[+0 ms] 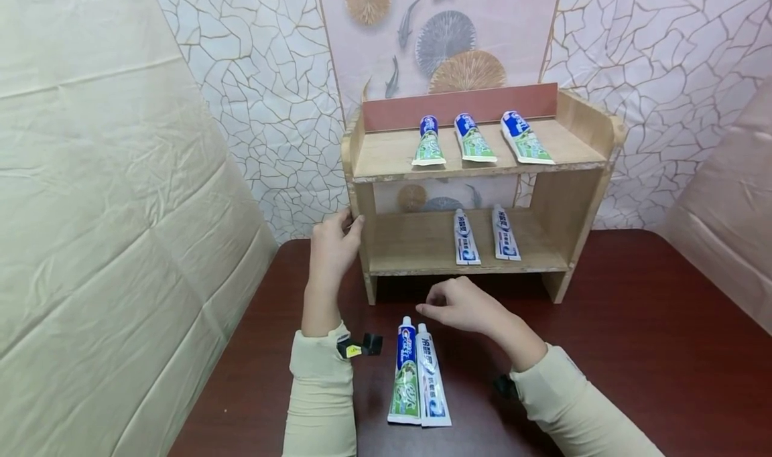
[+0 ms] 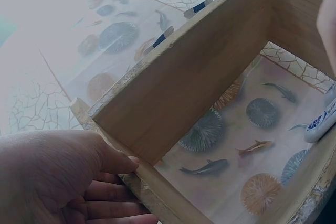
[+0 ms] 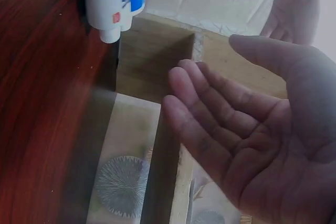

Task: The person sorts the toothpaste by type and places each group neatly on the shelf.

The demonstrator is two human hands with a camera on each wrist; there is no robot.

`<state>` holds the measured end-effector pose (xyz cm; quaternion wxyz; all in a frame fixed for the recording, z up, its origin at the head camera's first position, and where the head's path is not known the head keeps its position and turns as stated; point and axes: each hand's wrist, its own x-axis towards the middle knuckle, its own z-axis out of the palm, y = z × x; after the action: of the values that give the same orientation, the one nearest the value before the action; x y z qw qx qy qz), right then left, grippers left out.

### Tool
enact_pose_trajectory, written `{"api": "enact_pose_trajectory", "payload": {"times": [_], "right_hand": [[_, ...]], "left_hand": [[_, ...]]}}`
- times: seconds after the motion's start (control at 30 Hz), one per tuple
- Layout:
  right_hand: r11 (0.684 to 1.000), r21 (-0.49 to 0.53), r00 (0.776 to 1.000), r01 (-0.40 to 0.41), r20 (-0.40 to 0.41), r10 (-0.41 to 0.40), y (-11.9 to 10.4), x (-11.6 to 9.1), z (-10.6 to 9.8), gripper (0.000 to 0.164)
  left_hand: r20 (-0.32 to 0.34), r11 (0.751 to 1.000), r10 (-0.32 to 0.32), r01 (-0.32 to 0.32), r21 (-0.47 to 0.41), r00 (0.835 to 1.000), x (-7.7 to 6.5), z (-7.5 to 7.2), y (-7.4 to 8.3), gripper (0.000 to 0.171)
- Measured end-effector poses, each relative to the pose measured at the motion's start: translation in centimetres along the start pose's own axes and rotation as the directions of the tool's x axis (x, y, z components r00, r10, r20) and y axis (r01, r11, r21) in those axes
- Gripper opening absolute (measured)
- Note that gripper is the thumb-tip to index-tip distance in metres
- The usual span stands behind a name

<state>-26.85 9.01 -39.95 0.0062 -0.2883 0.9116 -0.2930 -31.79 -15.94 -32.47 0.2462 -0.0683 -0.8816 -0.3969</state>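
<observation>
A two-tier wooden shelf stands at the back of the table. My left hand holds its left side panel, thumb on the front edge and fingers along the outer face in the left wrist view. My right hand hovers in front of the lower tier, fingers loosely bent, with nothing in its palm in the right wrist view. Just below it, a blue and green Crest toothpaste tube and a white toothpaste tube lie side by side on the table, caps toward the shelf.
Three blue and green toothpaste tubes lie on the upper tier, flat ends forward. On the lower tier lie two white toothpaste tubes, right of its middle. The dark red table extends to both sides. Patterned cloth hangs behind.
</observation>
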Motion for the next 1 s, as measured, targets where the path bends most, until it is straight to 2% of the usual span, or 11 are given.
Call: {"api": "enact_pose_trajectory", "payload": {"times": [0.23, 0.53, 0.73, 0.9, 1.0], "right_hand": [[0.997, -0.015, 0.985, -0.075, 0.154, 0.076, 0.0, -0.3, 1.1, 0.034], [0.991, -0.010, 0.967, -0.130, 0.218, 0.130, -0.1, -0.5, 1.7, 0.033], [0.985, -0.018, 0.945, -0.170, 0.281, 0.168, -0.1, -0.6, 2.3, 0.029], [0.982, -0.024, 0.918, -0.189, 0.351, 0.185, -0.1, -0.8, 2.7, 0.034], [0.979, -0.014, 0.911, -0.204, 0.364, 0.195, -0.1, -0.7, 3.0, 0.038]], "left_hand": [[0.001, 1.000, -0.001, 0.001, -0.008, 1.000, 0.0, 0.1, -0.1, 0.046], [0.000, 1.000, -0.011, 0.011, -0.011, 1.000, 0.0, 0.0, 0.1, 0.046], [-0.005, 1.000, -0.003, 0.003, -0.016, 1.000, -0.1, 0.0, 0.1, 0.045], [-0.007, 1.000, -0.001, 0.001, -0.009, 1.000, -0.1, 0.0, 0.2, 0.044], [-0.004, 1.000, -0.001, 0.001, -0.008, 1.000, -0.1, 0.0, 0.2, 0.044]]}}
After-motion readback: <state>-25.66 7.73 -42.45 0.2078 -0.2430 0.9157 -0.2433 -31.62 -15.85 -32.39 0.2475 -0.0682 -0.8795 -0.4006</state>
